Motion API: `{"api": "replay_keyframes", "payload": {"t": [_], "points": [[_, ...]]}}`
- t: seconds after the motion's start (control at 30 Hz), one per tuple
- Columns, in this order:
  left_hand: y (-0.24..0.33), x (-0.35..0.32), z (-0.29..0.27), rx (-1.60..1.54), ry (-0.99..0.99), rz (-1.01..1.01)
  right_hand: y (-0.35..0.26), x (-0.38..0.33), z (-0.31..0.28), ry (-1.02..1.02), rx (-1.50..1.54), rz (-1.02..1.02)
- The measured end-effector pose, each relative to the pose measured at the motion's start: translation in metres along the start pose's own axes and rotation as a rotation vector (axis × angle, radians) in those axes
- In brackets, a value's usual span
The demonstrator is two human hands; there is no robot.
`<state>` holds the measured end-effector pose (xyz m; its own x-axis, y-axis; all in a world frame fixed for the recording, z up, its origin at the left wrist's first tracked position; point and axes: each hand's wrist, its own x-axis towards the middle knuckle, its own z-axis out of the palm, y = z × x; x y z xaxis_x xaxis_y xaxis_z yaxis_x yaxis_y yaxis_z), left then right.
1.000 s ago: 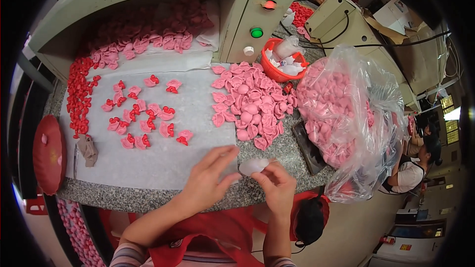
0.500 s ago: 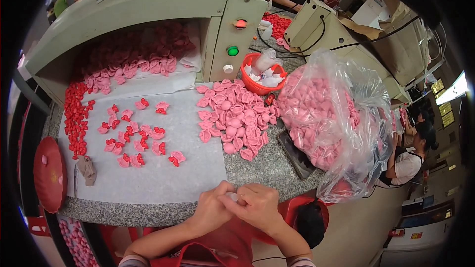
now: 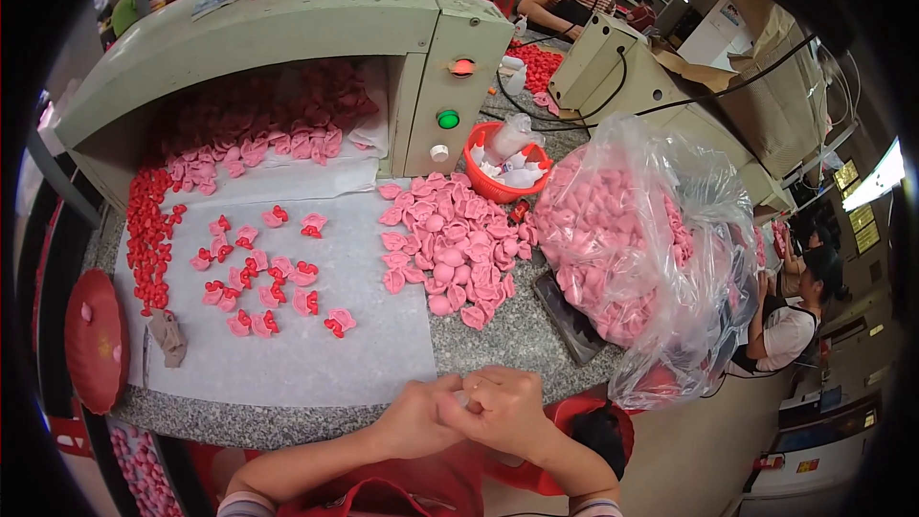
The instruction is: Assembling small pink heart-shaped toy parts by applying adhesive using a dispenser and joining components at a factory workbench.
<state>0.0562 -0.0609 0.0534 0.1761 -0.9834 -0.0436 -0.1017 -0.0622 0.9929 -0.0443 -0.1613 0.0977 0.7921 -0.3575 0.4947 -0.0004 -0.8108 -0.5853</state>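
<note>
My left hand (image 3: 418,417) and my right hand (image 3: 504,412) are closed and pressed together at the near edge of the granite worktop (image 3: 230,424). Between the fingers shows a bit of something small and pale, mostly covered, whose kind I cannot make out. Just beyond the hands a white sheet (image 3: 335,364) carries several pink pieces with red bow-like parts (image 3: 339,322) on them. To its right lies a heap of loose pink cupped pieces (image 3: 450,249). A pile of small red parts (image 3: 150,239) runs along the sheet's left side.
A pale green machine (image 3: 287,14) with an arched opening holds more pink pieces. Right of the heap stand a red basket (image 3: 498,190) with white bottles, a bulging clear plastic bag (image 3: 632,258) and a dark flat object (image 3: 574,321). A red dish (image 3: 96,345) sits far left. Other people work beyond.
The view has shifted slightly, so the worktop sits a little lower in it. My hands stay together, with the fingers slightly shifted around the pale thing. The pieces on the sheet look unchanged.
</note>
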Motion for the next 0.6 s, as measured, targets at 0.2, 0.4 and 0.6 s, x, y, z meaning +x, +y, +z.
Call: {"api": "replay_keyframes", "payload": {"t": [0.2,0.4,0.6], "points": [[0.019,0.0,0.005,0.089,0.054,0.04,-0.002,0.004,-0.007,0.026,-0.098,-0.04],[0.013,-0.014,-0.004,-0.27,-0.234,0.043,-0.009,0.007,-0.008,-0.118,0.01,-0.069],[0.003,-0.017,-0.012,-0.597,-0.533,-0.095,-0.021,0.009,-0.007,-0.089,0.121,-0.101]]}}
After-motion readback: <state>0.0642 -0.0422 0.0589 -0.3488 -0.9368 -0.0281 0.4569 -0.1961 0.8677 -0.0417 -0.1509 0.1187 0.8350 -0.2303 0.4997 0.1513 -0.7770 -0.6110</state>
